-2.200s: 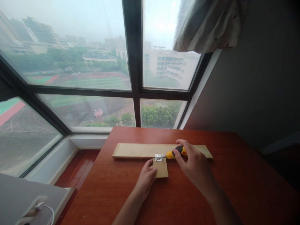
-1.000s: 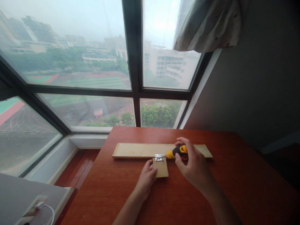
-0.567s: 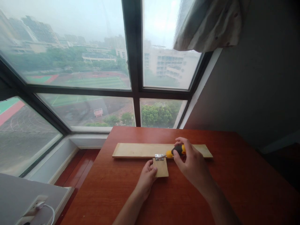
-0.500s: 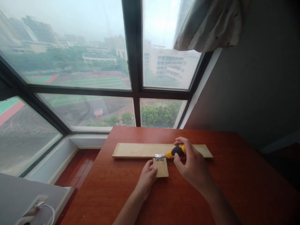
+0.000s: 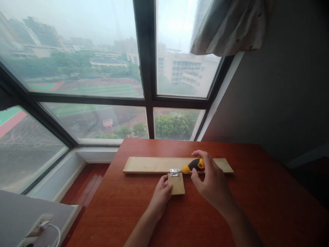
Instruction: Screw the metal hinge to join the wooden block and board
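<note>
1. Right hand (image 5: 212,178) sits with its thumb lower and its fingers farther apart than about two seconds ago; the driver (image 5: 193,166) keeps nearly the same line but looks rolled.
2. Unchanged, as far as shows: the left hand (image 5: 159,192), the block (image 5: 177,187) and the plank (image 5: 147,165).
3. Step in hand, I judge: turning a screw at the hinge (image 5: 176,175). Screw detail is too small to make out.
4. The hinge lies at the block's 12 o'clock edge, beside the plank's near edge; whether it joins the two, I cannot tell. All this is on the table (image 5: 123,209).
5. The driver's shaft reaches the hinge from about 3 o'clock.
6. The left hand pinches the block from 8 o'clock, thumb on top, fingers partly hidden.
7. The right hand loosely pinches the driver, forefinger raised; contact behind it is hidden.
8. The next move, I judge, calls for a fresh grip and twist, tip seated, block steady.
</note>
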Available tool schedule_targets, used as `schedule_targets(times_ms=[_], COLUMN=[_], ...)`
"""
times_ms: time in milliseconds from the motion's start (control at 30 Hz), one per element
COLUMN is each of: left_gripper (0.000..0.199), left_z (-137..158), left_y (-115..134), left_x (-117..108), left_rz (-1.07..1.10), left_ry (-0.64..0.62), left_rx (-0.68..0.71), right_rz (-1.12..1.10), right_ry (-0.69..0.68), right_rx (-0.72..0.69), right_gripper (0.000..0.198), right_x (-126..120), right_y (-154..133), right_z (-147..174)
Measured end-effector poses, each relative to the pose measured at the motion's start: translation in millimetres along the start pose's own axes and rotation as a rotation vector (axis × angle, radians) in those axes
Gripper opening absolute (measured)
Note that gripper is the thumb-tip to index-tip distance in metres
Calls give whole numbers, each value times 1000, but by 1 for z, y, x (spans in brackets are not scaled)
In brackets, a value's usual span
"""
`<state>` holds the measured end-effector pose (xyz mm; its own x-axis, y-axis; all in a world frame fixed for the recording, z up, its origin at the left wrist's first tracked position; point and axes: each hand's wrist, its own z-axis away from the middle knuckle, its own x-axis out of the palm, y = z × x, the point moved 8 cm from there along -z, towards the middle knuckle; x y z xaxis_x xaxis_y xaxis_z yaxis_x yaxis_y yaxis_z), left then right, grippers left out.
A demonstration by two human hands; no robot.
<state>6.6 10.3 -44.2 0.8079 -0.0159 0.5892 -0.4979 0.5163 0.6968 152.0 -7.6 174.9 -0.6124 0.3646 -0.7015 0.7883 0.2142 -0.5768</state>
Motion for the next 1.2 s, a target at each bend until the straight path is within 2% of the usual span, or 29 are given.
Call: schedule_targets(times_ms=[100, 300, 433, 567, 633, 800, 933, 1100, 1200], left_gripper=[56, 51, 54, 53, 52, 51, 53, 54, 55], left_z=[-1, 5, 7, 6, 7, 8, 8, 6, 6], left_y=[0, 4, 4, 5, 5, 6, 6, 5, 6], left_x=[0, 5, 4, 5, 6, 7, 6, 6, 6], left_rz=[-5, -9, -4, -4, -1, 2, -10, -16, -17], left_ry=[4, -10, 7, -1, -6, -1, 4, -13, -5], left_rx=[10, 21, 9, 18, 18, 23, 22, 29, 31], right_rz=[15, 107, 59, 49, 62, 136, 54, -37, 2], right_ry=[-25, 32, 29, 12, 17, 80, 64, 19, 37], right_rx=[-35, 18, 31, -42, -68, -10, 18, -37, -45], right_gripper=[47, 30, 22, 40, 42, 32, 22, 42, 42], right_x=[0, 2, 1, -1, -1, -2, -2, -4, -4], right_y=[-3, 4, 3, -5, -6, 2, 3, -5, -4], right_z=[1, -1, -1, 2, 3, 1, 1, 4, 3])
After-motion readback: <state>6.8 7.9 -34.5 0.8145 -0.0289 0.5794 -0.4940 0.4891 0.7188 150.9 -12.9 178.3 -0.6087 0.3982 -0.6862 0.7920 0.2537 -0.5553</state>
